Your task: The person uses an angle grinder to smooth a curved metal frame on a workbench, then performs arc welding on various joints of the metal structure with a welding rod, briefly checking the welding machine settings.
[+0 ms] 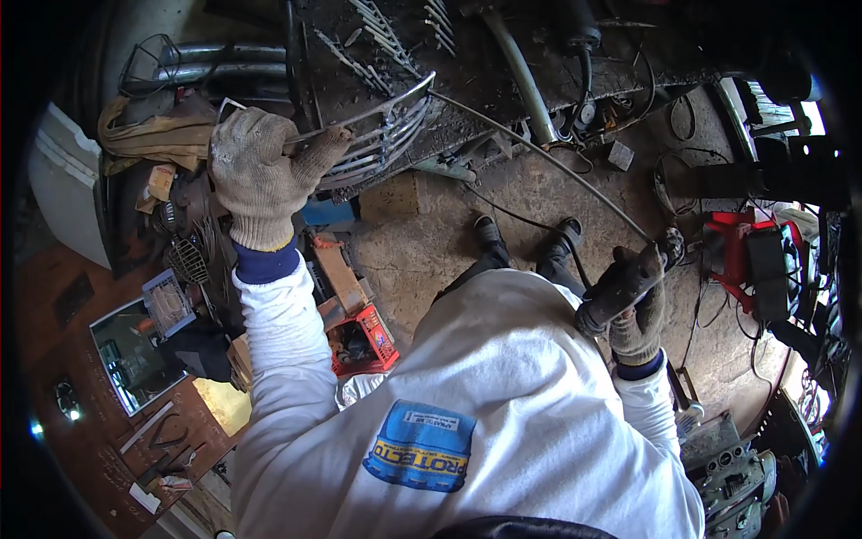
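A thick grey-beige knit glove covers my left hand (260, 171), which is closed on the left end of a curved metal rack (384, 148) made of several parallel bars. The rack is held up at the near edge of the dark workbench (467, 108). My right hand (637, 331), also gloved, is closed round a dark welding electrode holder (621, 295) out to the right. A long thin rod (548, 168) runs from the holder's jaws up and left to the rack's right corner. Whether its tip touches the rack I cannot tell.
Several pale welding rods (386, 36) and a metal pipe (521, 76) lie on the bench. A red crate (366, 341) stands left of my body. Machines with red parts (732, 251) and loose cables (687, 305) are at the right, on the concrete floor (404, 260).
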{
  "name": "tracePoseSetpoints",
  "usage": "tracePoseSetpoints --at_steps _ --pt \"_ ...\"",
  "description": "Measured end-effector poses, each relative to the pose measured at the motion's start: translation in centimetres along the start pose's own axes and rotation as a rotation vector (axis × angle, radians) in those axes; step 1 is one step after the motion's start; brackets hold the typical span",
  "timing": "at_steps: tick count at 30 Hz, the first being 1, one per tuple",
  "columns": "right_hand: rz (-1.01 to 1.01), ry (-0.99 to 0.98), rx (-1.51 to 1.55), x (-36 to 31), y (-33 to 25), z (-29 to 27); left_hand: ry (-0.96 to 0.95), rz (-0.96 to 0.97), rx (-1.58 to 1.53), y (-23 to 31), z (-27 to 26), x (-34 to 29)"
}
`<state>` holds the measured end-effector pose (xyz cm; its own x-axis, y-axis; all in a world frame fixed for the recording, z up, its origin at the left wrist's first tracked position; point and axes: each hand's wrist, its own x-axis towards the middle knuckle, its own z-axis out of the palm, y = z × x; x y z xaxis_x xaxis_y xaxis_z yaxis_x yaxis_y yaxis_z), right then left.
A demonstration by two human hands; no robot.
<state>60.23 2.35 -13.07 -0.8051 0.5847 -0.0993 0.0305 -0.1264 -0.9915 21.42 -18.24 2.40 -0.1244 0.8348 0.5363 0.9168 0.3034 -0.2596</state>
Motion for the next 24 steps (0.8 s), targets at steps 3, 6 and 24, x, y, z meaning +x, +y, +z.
tracePoseSetpoints --at_steps 3,6,24 --pt "0.001 -0.009 -0.019 -0.1 0.1 -0.5 0.007 0.009 -0.005 -0.4 0.1 -0.2" --pt "0.007 -0.006 -0.034 -0.1 -0.3 -0.4 0.012 0.005 -0.017 -0.2 0.1 0.0" --pt "-0.107 -0.036 -0.219 1.2 -2.9 0.3 0.013 -0.023 -0.035 0.0 0.3 0.3"
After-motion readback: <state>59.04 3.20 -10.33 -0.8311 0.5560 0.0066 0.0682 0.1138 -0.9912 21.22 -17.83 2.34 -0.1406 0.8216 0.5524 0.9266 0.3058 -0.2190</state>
